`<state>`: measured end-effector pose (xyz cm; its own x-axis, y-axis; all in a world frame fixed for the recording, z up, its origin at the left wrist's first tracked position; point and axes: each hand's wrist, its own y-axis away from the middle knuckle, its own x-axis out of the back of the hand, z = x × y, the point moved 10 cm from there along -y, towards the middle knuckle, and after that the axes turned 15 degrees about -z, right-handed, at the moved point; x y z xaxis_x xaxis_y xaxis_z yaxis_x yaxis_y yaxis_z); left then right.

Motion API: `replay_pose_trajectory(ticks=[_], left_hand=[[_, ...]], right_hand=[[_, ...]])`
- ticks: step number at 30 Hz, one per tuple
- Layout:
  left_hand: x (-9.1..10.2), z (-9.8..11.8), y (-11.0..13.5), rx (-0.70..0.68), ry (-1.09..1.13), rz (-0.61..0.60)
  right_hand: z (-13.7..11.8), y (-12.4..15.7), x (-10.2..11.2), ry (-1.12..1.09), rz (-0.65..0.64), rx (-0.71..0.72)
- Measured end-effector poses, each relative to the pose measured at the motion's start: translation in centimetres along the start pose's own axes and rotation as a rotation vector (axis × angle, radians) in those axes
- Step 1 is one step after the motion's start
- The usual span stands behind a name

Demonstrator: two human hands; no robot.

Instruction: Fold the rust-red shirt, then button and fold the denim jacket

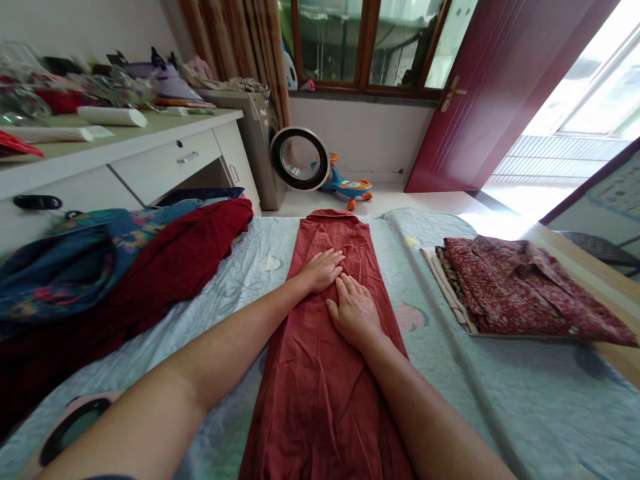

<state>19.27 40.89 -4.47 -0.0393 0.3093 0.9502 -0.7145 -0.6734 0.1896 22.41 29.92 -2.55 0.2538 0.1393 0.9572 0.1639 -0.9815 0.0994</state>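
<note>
A rust-red shirt point(320, 373) lies in a long narrow shape on the bed, its collar point(333, 215) at the far end. Flat on the upper part of the cloth rests my left hand point(323, 270), fingers stretched to the right. Just nearer and to the right, my right hand point(356, 308) also presses on the shirt with its fingers extended. The fingertips of the two hands almost meet. Neither hand grips anything. Wrinkles run along the cloth below them.
Folded garments with a red speckled one on top point(525, 287) lie at right. Dark red cloth point(200, 247) and blue floral cloth point(100, 247) are heaped at left. Beyond the bed point(435, 373) stand a cluttered desk point(165, 143), a washing machine point(263, 143) with its door open, and a ride-on toy point(347, 185).
</note>
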Motion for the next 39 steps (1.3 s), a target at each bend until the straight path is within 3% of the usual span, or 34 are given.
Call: replay_pose_trajectory(ticks=[6, 10, 14, 17, 20, 24, 30, 36, 39], left_hand=[[-0.4, -1.8, -0.3, 0.167, -0.041, -0.025], [0.2, -1.6, -0.4, 0.208, -0.030, -0.077], [1.0, 0.0, 1.1, 0.248, -0.009, -0.043], [0.5, 2.6, 2.9, 0.177, -0.014, 0.009], [-1.0, 4.2, 4.1, 0.132, -0.039, 0.023], [-1.6, 4.3, 4.6, 0.152, -0.059, 0.070], [-1.3, 3.5, 4.8, 0.265, -0.044, 0.133], [-1.4, 3.0, 5.1, 0.337, -0.061, 0.151], [-1.3, 3.1, 5.1, 0.329, -0.063, 0.150]], right_hand=[[0.8, 0.8, -0.4, 0.036, 0.012, -0.141], [1.0, 0.8, 0.9, 0.023, 0.051, -0.144], [2.8, 0.3, 2.8, -0.079, 0.100, -0.090], [4.2, -0.2, 3.5, -0.096, 0.152, -0.014], [4.8, -1.1, 1.5, -0.049, -0.004, 0.032], [6.3, -1.3, -0.3, 0.004, -0.179, -0.066], [8.5, -1.9, 0.5, 0.006, -0.222, -0.201], [6.1, -5.4, 0.8, 0.002, -0.193, 0.022], [6.8, -7.1, 0.2, 0.036, -0.216, 0.036]])
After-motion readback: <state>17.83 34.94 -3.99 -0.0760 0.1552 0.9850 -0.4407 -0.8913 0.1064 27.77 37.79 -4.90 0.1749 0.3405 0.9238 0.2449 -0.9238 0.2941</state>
